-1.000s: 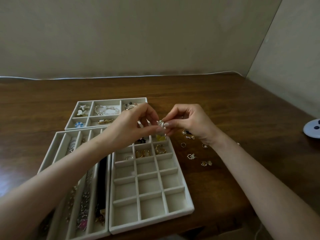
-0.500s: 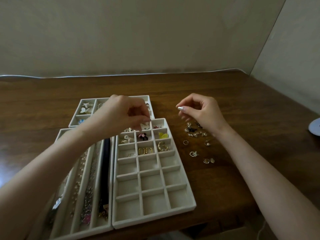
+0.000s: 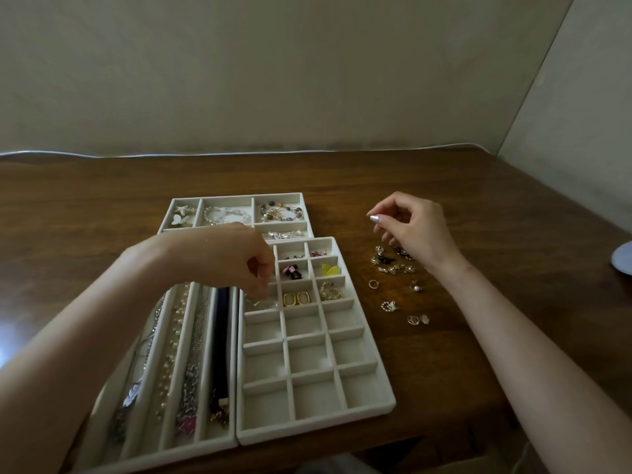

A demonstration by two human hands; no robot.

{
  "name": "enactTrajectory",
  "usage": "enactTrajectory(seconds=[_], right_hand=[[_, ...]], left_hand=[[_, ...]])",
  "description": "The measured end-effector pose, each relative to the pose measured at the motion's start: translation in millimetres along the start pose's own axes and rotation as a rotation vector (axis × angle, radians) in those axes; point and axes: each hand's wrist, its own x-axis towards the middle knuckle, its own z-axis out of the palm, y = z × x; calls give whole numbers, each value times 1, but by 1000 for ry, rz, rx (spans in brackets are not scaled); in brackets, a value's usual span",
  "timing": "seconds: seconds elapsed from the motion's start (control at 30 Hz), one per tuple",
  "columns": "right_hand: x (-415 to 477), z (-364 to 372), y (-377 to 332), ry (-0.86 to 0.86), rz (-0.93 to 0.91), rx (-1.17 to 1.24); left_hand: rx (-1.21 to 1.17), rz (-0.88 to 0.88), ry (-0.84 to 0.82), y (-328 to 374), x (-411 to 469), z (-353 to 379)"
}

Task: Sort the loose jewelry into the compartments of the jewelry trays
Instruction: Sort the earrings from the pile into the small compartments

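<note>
Step in hand: I think one small piece is going into a square of the grid tray (image 3: 318,424), in the middle of the frame.
Left hand: the left hand (image 3: 232,258) hangs over the left row of squares near the top of that tray. Its fingers curl down. I cannot tell if they pinch a piece or have let go, as the fingertips are blurry.
Small piece: a pale, thin piece (image 3: 256,301) lies in the square right under those fingers.
Right hand: the right hand (image 3: 413,227) floats above the loose jewelry (image 3: 393,263), right of the middle. Its fingers are softly bent and I see nothing in them.
Loose jewelry: it lies on the table (image 3: 478,354), just beside the right side of the grid tray. Some bits sit in a bunch and some sit apart, lower down.
Filled squares: the gold hoops (image 3: 297,298), a yellow piece (image 3: 331,270) and a pink and black piece (image 3: 292,271) each have their own square.
Other trays: the long tray (image 3: 164,453) at the lower left holds chains. The back tray (image 3: 236,197) holds bracelets.
How to do it well: bring the fingers low into the square, then let go, so the piece does not bounce next door. Keep matching pieces together.
Next: the right hand should pick just one piece from the bunch, with thumb and first finger.
Watch out: tiny pieces can roll off the table.
</note>
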Motion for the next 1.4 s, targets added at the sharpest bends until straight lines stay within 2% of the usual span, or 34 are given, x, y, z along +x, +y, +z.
enactTrajectory(seconds=[0.23,0.4,0.5,0.63,0.7,0.83,1.0,1.23,1.4], right_hand=[[1,1,1,-16,-8,-12],[1,-1,0,-33,-5,-41],[1,-6,-3,-99,15,-75],[3,-15,-3,-222,52,-121],[3,-21,-2,-279,71,-123],[5,-25,1,-378,72,-167],[5,-23,3,-447,110,-207],[4,-22,0,-412,101,-251],[2,-24,-9,-302,46,-17]], left_hand=[[70,-4,-53,3,1,2],[122,-55,38,1,1,1],[34,-24,192,-1,5,-1],[-184,76,534,3,16,7],[-241,142,619,8,22,14],[-335,263,606,15,30,25],[-429,257,595,9,34,28],[-448,272,601,10,35,29],[-453,310,608,11,35,29]])
